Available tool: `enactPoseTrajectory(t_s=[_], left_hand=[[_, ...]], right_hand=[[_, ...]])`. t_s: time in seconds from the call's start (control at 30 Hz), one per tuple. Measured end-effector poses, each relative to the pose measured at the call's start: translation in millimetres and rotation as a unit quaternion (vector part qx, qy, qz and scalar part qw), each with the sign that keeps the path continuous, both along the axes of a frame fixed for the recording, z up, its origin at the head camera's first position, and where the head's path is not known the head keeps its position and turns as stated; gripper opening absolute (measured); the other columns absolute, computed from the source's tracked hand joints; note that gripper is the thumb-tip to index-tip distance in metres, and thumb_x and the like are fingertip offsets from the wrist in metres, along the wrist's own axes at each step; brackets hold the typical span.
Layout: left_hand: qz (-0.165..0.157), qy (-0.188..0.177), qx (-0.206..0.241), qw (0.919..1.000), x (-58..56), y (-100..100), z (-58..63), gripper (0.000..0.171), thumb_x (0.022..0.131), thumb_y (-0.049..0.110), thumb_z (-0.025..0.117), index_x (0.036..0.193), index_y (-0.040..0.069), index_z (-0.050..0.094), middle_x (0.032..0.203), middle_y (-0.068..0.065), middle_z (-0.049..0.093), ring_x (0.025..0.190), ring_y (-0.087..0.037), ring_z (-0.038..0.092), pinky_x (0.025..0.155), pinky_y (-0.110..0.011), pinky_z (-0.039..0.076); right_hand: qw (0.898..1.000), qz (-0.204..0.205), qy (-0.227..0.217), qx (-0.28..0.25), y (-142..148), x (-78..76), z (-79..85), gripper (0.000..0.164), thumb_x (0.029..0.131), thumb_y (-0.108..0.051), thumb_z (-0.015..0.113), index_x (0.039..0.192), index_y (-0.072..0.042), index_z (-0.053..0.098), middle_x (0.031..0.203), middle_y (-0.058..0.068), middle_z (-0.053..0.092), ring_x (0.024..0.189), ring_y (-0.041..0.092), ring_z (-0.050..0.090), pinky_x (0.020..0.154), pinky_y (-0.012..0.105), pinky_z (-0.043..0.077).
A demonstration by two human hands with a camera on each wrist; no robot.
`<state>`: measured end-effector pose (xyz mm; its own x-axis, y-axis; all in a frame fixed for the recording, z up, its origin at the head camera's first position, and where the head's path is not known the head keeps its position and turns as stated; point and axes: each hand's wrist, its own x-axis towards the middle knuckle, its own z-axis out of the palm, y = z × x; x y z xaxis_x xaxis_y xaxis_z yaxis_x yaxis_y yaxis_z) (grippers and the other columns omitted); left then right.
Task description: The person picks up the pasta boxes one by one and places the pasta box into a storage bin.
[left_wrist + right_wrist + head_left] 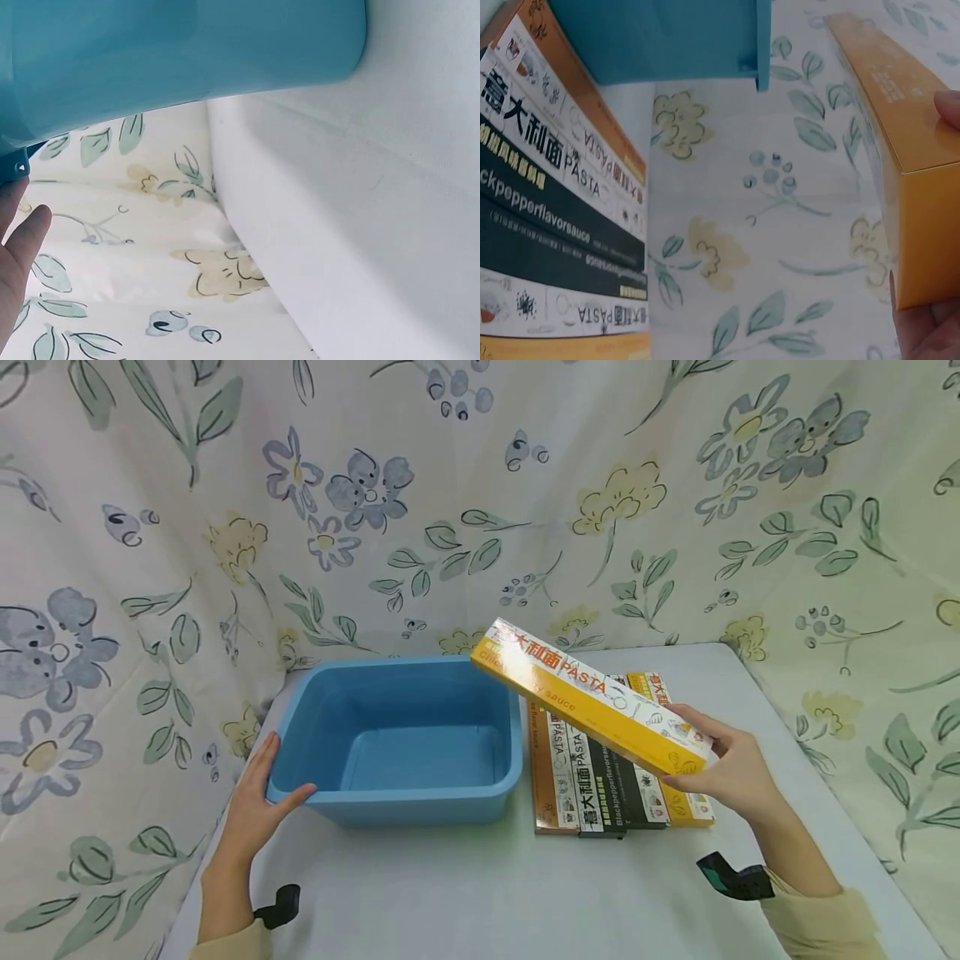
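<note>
In the head view my right hand grips one end of a yellow and white pasta box, thumb on the near side and fingers on the far side. The box is raised and tilted, its far end up by the right rim of a blue plastic basin. My left hand lies along the basin's left side with straight fingers, the thumb at the front left corner of the rim. In the right wrist view the held box shows its orange side and end. The basin's inside is bare.
Several more pasta boxes lie side by side right of the basin, partly under the raised one: an orange-brown box, black ones and a yellow one. A white tabletop bears everything. Behind hangs a floral curtain.
</note>
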<state>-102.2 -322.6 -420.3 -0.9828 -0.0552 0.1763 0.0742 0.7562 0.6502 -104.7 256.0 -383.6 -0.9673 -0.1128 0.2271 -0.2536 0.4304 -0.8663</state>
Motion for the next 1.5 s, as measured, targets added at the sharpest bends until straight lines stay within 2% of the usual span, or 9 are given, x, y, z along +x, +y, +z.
enactPoseTrajectory(t_s=[0.07,0.37,0.43,0.63,0.8,1.1,1.27,1.5], left_hand=[[0.001,0.001,0.000,1.0000,0.1,0.2,-0.3,0.095,0.083,0.034,0.073,0.156,0.009,0.017,0.160,-0.020,0.015,0.141,-0.052,0.017,0.096,-0.078,0.025],[-0.003,0.007,0.005,1.0000,-0.7,-0.4,-1.8,0.094,0.084,0.034,0.072,0.156,0.008,0.018,0.159,-0.021,0.016,0.141,-0.051,0.017,0.096,-0.078,0.025],[-0.004,0.010,0.006,0.9999,-1.0,-0.6,-2.1,0.094,0.083,0.034,0.073,0.156,0.008,0.018,0.159,-0.022,0.016,0.141,-0.051,0.017,0.096,-0.078,0.025],[-0.007,0.018,0.011,0.9998,-2.0,-0.6,-2.6,0.094,0.083,0.032,0.073,0.156,0.008,0.018,0.159,-0.021,0.016,0.141,-0.051,0.017,0.097,-0.078,0.024],[-0.006,0.016,0.011,0.9998,-2.7,-0.4,-2.4,0.094,0.083,0.032,0.073,0.156,0.009,0.018,0.159,-0.021,0.016,0.141,-0.051,0.017,0.096,-0.078,0.025],[-0.006,0.016,0.011,0.9998,-2.6,-0.4,-1.7,0.094,0.084,0.035,0.072,0.156,0.008,0.018,0.160,-0.020,0.015,0.141,-0.051,0.016,0.097,-0.077,0.024],[-0.004,0.021,0.010,0.9997,-2.7,0.3,-1.6,0.094,0.083,0.035,0.073,0.156,0.008,0.018,0.160,-0.020,0.015,0.141,-0.051,0.017,0.097,-0.077,0.026],[0.001,0.014,0.014,0.9998,-1.1,1.4,-2.6,0.095,0.083,0.034,0.073,0.156,0.008,0.018,0.160,-0.019,0.014,0.142,-0.050,0.016,0.097,-0.076,0.025]], right_hand=[[1.000,0.010,0.001,-0.001,-3.8,-1.3,1.4,0.084,0.067,0.010,0.079,0.142,0.002,0.045,0.139,0.025,0.042,0.095,0.012,0.049,0.073,0.017,0.054],[0.997,0.065,-0.013,-0.037,-20.7,-8.9,4.9,0.081,0.065,0.009,0.080,0.138,0.008,0.046,0.137,0.026,0.042,0.091,0.018,0.054,0.072,0.025,0.058],[0.996,0.075,-0.017,-0.038,-24.2,-11.5,5.3,0.080,0.065,0.008,0.080,0.138,0.008,0.047,0.139,0.026,0.041,0.093,0.020,0.053,0.072,0.026,0.058],[0.993,0.107,-0.028,-0.033,-34.8,-20.9,7.0,0.078,0.065,0.007,0.080,0.137,0.008,0.049,0.131,0.028,0.046,0.093,0.027,0.052,0.071,0.026,0.058],[0.991,0.129,-0.037,-0.029,-42.8,-29.7,7.8,0.077,0.066,0.004,0.082,0.136,0.005,0.051,0.126,0.024,0.052,0.094,0.030,0.051,0.071,0.025,0.057],[0.987,0.145,-0.064,-0.006,-54.0,-39.3,12.3,0.078,0.066,-0.002,0.083,0.137,0.001,0.052,0.116,0.021,0.054,0.095,0.034,0.049,0.070,0.025,0.055],[0.986,0.144,-0.087,-0.001,-64.0,-45.4,20.4,0.081,0.063,-0.004,0.082,0.138,0.001,0.052,0.114,0.020,0.054,0.092,0.030,0.050,0.066,0.024,0.054],[0.982,0.162,-0.095,0.017,-85.0,-54.4,34.2,0.082,0.060,-0.005,0.082,0.137,0.001,0.053,0.115,0.020,0.057,0.090,0.028,0.053,0.066,0.028,0.055]])
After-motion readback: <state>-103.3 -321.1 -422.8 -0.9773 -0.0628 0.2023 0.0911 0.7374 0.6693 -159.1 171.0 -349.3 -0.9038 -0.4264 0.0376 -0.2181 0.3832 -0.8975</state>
